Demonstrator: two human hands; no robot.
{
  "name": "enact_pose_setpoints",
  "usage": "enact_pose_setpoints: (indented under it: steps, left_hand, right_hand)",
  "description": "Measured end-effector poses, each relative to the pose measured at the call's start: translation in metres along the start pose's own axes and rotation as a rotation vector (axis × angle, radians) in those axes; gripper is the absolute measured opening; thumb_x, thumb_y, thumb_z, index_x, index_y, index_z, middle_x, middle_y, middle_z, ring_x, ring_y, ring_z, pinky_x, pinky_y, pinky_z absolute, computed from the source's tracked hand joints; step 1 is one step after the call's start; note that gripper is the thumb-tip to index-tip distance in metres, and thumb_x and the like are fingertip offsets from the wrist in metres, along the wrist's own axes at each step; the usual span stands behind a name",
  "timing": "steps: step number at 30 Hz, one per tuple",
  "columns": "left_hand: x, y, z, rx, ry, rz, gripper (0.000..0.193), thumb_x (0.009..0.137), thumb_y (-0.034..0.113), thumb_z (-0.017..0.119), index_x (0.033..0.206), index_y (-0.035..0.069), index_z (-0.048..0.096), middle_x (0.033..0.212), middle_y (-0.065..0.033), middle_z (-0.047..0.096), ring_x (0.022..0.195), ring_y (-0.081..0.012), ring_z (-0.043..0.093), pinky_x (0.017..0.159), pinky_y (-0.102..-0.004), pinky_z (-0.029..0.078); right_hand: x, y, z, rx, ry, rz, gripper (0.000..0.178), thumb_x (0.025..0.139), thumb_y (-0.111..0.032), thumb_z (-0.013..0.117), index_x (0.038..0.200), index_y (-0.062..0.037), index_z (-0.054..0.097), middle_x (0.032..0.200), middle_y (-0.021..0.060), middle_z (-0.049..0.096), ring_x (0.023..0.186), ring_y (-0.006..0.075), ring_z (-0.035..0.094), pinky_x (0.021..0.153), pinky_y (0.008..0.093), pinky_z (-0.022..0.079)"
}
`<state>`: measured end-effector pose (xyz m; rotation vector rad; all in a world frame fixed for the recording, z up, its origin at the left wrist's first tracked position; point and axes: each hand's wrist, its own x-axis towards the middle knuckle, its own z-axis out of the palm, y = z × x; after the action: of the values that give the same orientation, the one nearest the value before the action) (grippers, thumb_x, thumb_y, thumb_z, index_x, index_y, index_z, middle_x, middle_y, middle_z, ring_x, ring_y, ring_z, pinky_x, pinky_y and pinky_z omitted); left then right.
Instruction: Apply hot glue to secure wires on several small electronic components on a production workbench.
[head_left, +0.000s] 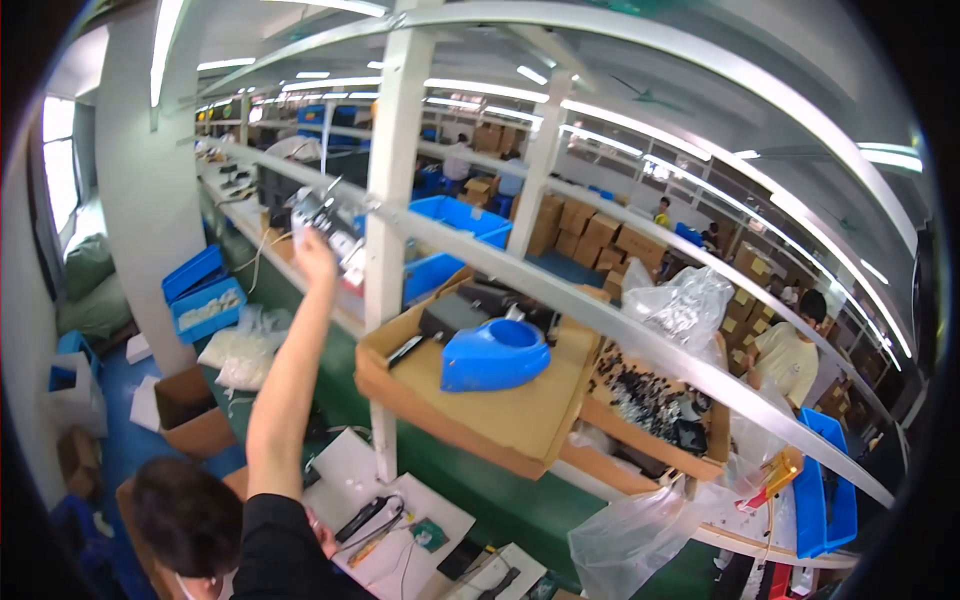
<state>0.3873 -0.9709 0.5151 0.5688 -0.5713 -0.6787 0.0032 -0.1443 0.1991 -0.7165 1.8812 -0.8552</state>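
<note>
Neither of my hands shows in the head view. A co-worker (200,525) with dark hair and a black shirt sits at lower left. That person's bare arm (285,370) reaches up, its hand (315,250) at a small dark device (318,212) hanging by the metal shelf rail (560,290). Right of the arm, a blue plastic shell (495,355) lies on a flat cardboard tray (500,425) with black parts behind it.
A white upright post (390,230) stands before the tray. A cardboard box of small black parts (650,400) and clear plastic bags (640,535) lie to the right. Blue bins (455,240) sit behind. A black tool (362,518) lies on white sheets on the green bench. Another person (785,355) works at right.
</note>
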Motion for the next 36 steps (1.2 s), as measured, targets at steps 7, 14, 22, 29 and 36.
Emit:
enact_pose_setpoints:
  steps: [7, 14, 22, 29, 36]
  left_hand:
    - [-0.193, 0.055, -0.06, -0.042, 0.052, -0.268, 0.023, 0.103, 0.027, 0.051, 0.098, 0.006, 0.06, 0.068, -0.0004, 0.055, 0.053, -0.0104, 0.05, 0.047, -0.024, 0.042]
    - [-0.304, 0.137, -0.16, 0.118, 0.039, -0.171, 0.022, 0.105, 0.022, 0.043, 0.103, 0.005, 0.057, 0.064, 0.002, 0.047, 0.05, -0.0057, 0.037, 0.043, -0.0222, 0.027]
    - [-0.633, 0.241, -0.271, 0.465, -0.152, -0.588, 0.013, 0.102, 0.008, 0.042, 0.102, 0.003, 0.053, 0.068, -0.0004, 0.049, 0.057, -0.0113, 0.043, 0.053, -0.0274, 0.035]
    - [-0.75, 0.275, -0.422, 0.942, -0.354, -0.887, 0.023, 0.097, 0.014, 0.054, 0.117, 0.003, 0.053, 0.085, -0.0116, 0.067, 0.071, -0.026, 0.063, 0.065, -0.0323, 0.047]
    - [-0.839, 0.298, -0.488, 0.939, 0.148, -1.053, 0.029, 0.098, 0.008, 0.049, 0.127, 0.001, 0.048, 0.093, -0.0084, 0.067, 0.08, -0.0181, 0.062, 0.073, -0.0269, 0.049]
  right_hand:
    - [-0.022, -0.035, 0.007, 0.179, 0.105, 0.021, 0.021, 0.096, -0.014, 0.056, 0.109, -0.0017, 0.066, 0.078, 0.0071, 0.065, 0.057, 0.0149, 0.05, 0.055, 0.0269, 0.043]
    - [-0.064, -0.102, 0.033, 0.023, -0.07, -0.177, 0.011, 0.087, -0.001, 0.052, 0.087, -0.0002, 0.064, 0.064, 0.008, 0.057, 0.057, 0.0158, 0.055, 0.054, 0.0255, 0.044]
    - [-0.002, -0.21, 0.12, 0.133, -0.506, -0.5, 0.045, 0.105, -0.035, 0.043, 0.127, 0.0032, 0.053, 0.118, 0.0171, 0.06, 0.103, 0.0216, 0.058, 0.088, 0.0309, 0.046]
    - [0.026, -0.112, 0.218, -0.24, -0.889, -0.378, 0.025, 0.1, -0.013, 0.037, 0.089, -0.0027, 0.057, 0.072, 0.0035, 0.054, 0.063, 0.0125, 0.049, 0.058, 0.0247, 0.04]
    - [0.067, -0.048, 0.352, -0.264, -0.675, -1.074, 0.021, 0.102, -0.014, 0.042, 0.092, -0.0022, 0.056, 0.072, 0.009, 0.057, 0.059, 0.023, 0.051, 0.059, 0.0335, 0.044]
